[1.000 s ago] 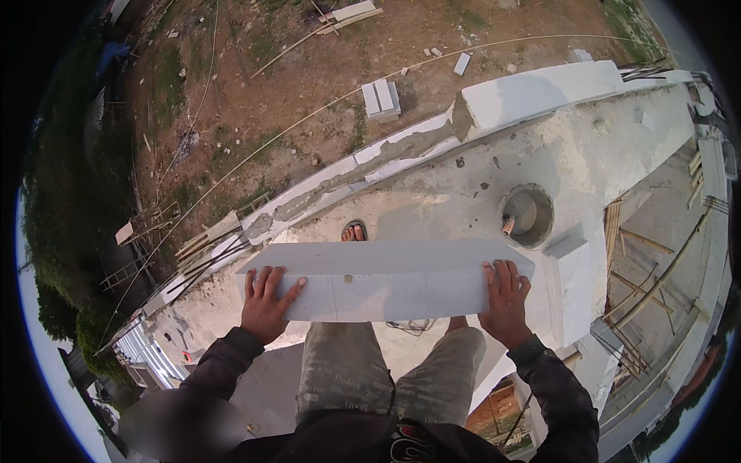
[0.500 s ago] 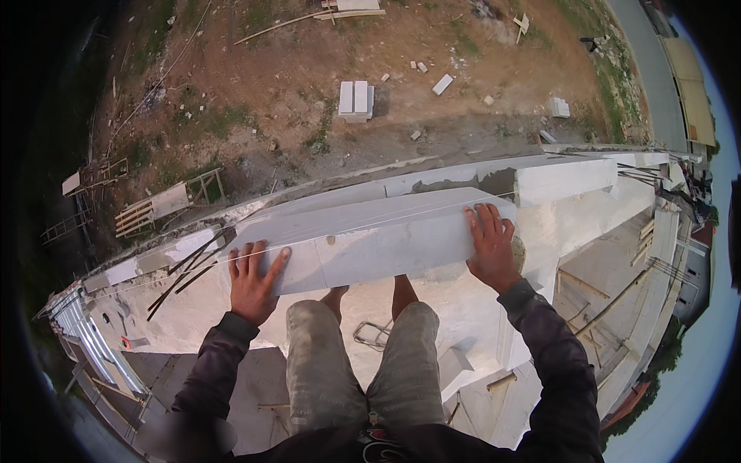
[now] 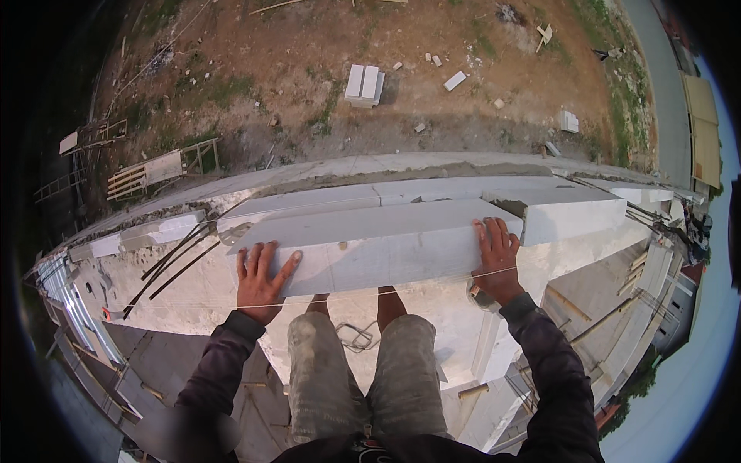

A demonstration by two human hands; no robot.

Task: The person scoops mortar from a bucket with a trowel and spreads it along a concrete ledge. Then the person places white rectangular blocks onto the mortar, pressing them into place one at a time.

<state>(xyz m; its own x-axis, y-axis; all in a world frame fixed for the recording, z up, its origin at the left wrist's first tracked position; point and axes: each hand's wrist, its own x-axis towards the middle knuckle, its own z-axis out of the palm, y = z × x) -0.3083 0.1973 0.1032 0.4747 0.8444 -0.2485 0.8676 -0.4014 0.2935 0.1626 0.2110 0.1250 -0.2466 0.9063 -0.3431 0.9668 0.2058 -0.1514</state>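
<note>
A long pale concrete block (image 3: 386,245) lies lengthwise across the wall top in front of me. My left hand (image 3: 262,284) grips its left end, fingers curled over the upper edge and thumb spread on the near face. At the right end my right hand (image 3: 498,258) holds the block the same way. A thin taut string (image 3: 432,284) crosses low in front of the block's near face and past both hands. Just below my right hand, a small brownish object (image 3: 482,296) is partly hidden.
Other pale blocks (image 3: 309,202) line the wall behind, and another block (image 3: 579,212) sits to the right. Dark steel bars (image 3: 179,261) stick out at left. A bent wire loop (image 3: 355,337) lies by my feet. Beyond the wall, dirt ground (image 3: 285,85) lies far below.
The block has come slightly nearer and right with both hands. The string, earlier across the block's top, now passes along its near side. Mortar and blocks behind it show more.
</note>
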